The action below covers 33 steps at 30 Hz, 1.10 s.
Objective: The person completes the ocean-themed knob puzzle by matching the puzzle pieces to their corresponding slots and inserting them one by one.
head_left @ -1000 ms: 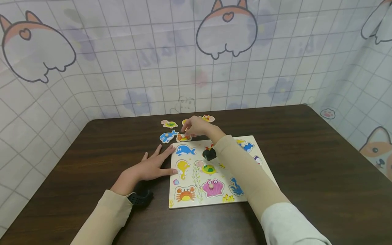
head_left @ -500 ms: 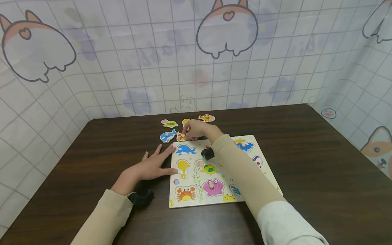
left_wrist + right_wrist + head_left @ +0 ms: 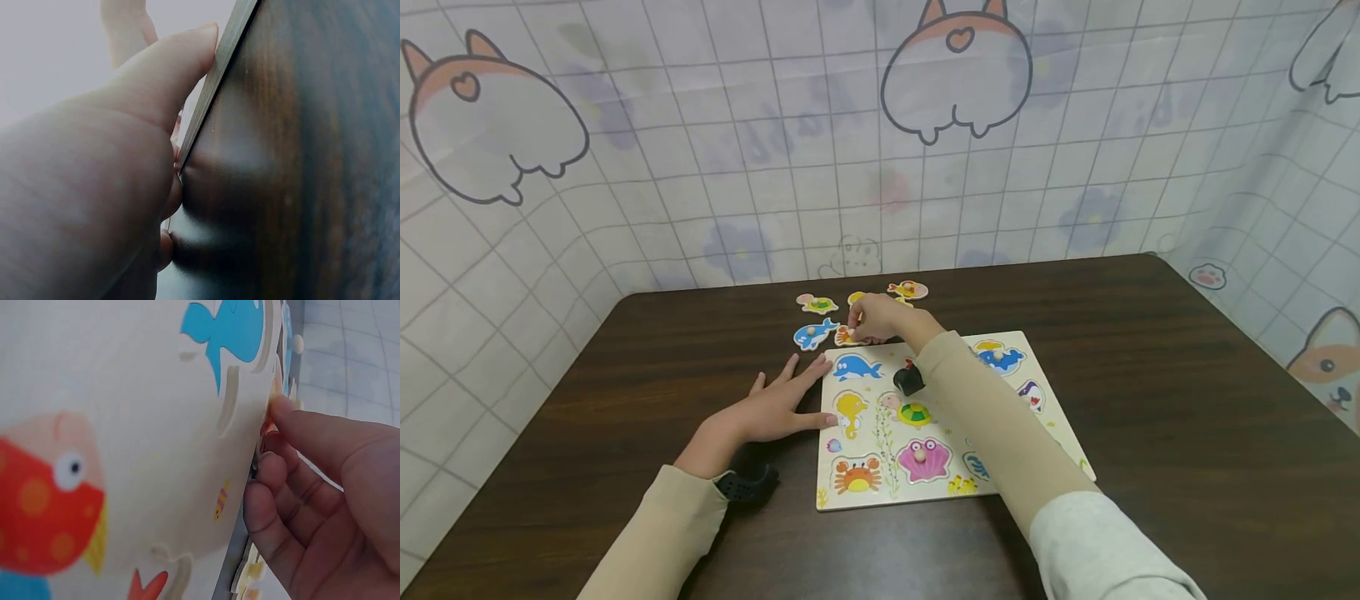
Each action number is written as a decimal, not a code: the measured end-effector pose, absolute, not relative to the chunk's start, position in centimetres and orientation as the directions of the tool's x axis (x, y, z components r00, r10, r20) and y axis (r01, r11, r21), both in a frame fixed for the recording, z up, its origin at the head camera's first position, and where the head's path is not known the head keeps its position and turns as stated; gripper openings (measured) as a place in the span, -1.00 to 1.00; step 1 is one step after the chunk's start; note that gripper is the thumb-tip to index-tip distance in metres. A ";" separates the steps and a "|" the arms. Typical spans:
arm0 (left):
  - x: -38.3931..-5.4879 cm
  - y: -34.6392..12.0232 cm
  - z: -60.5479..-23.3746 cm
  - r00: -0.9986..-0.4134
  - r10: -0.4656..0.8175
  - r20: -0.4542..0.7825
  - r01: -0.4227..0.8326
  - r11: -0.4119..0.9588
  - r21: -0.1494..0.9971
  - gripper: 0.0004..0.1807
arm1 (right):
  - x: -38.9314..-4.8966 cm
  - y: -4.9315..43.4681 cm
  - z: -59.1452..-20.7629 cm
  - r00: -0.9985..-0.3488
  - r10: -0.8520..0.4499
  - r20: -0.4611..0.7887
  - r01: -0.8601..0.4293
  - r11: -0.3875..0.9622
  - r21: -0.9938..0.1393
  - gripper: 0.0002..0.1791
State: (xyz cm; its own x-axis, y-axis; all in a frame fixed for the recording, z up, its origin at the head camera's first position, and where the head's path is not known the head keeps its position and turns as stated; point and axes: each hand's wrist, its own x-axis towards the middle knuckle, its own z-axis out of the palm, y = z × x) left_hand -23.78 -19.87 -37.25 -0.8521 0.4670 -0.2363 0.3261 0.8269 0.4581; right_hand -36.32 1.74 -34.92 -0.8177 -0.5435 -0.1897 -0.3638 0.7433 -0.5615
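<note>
The left hand [image 3: 771, 417] is laid with fingers spread at the left edge of the board [image 3: 880, 498], while the crab piece [image 3: 842, 336], just beyond the far edge, is pinched by the right hand [image 3: 883, 317] (whether it is lifted cannot be told). The shell piece [image 3: 925, 461] appears to be seated; the whale recess [image 3: 856, 367], seahorse recess [image 3: 851, 408], turtle recess [image 3: 914, 414] and crab recess [image 3: 857, 475] seem unfilled. Farther out, a turtle piece [image 3: 822, 305], whale piece [image 3: 815, 334] and fish piece [image 3: 908, 289] are left loose on the surface [image 3: 1150, 375].

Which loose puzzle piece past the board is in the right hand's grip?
The orange crab piece, beside the blue whale piece: the right hand pinches it, while the whale piece and green-shelled turtle piece lie untouched.
</note>
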 end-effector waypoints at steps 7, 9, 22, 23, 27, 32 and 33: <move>-23.9 -19.9 -37.3 -0.854 0.462 -0.239 0.323 0.831 0.453 0.06 | -36.4 2.3 -34.4 -0.827 -0.536 -0.172 -0.386 0.762 -0.521 -0.88; -23.9 -19.9 -37.4 -0.853 0.465 -0.237 0.325 0.829 0.456 0.05 | -36.5 2.6 -34.1 -0.830 -0.535 -0.161 -0.394 0.766 -0.508 -0.88; -23.9 -20.0 -37.5 -0.851 0.467 -0.240 0.324 0.827 0.460 0.05 | -35.0 3.9 -32.7 -0.796 -0.597 -0.098 -0.483 0.724 -0.492 -0.89; -23.9 -19.9 -37.5 -0.850 0.471 -0.238 0.327 0.824 0.462 0.06 | -34.9 4.1 -32.6 -0.794 -0.601 -0.096 -0.487 0.722 -0.491 -0.89; -23.9 -19.8 -37.6 -0.848 0.474 -0.238 0.331 0.823 0.462 0.07 | -34.3 4.4 -32.4 -0.793 -0.603 -0.087 -0.496 0.722 -0.482 -0.90; -23.8 -19.9 -37.5 -0.851 0.469 -0.235 0.327 0.825 0.461 0.07 | -33.5 4.6 -32.0 -0.778 -0.624 -0.068 -0.531 0.712 -0.461 -0.91; -23.8 -19.9 -37.5 -0.852 0.470 -0.232 0.327 0.823 0.464 0.07 | -33.2 4.7 -31.8 -0.770 -0.635 -0.064 -0.542 0.703 -0.461 -0.91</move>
State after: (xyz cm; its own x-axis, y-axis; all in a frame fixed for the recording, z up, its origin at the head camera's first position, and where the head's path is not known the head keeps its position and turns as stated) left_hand -23.78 -19.86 -37.47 -0.8518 0.4696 -0.2324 0.3272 0.8232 0.4639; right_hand -33.24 4.66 -31.84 -0.7696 -0.6353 -0.0645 -0.5416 0.7029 -0.4611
